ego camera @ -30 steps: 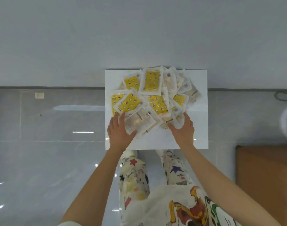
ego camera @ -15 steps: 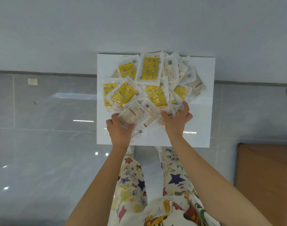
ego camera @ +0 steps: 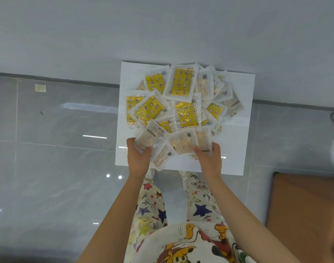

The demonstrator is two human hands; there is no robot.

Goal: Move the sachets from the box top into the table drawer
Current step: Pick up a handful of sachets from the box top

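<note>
We've closed both since the last frame: left hand and right hand, fingers curled, grip sachets at the box near edge, bunched for one carry.

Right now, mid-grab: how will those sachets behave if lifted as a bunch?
Likely slippery: the sachets are glossy film, and those the left hand pinches splay at odd angles. Probably light and floppy: thin, flat packs. Some may slide from the right hand onto the box top.

Glossy crinkled plastic sachets (some foil-yellow) on a matt white box top; polished floor tiles.
</note>
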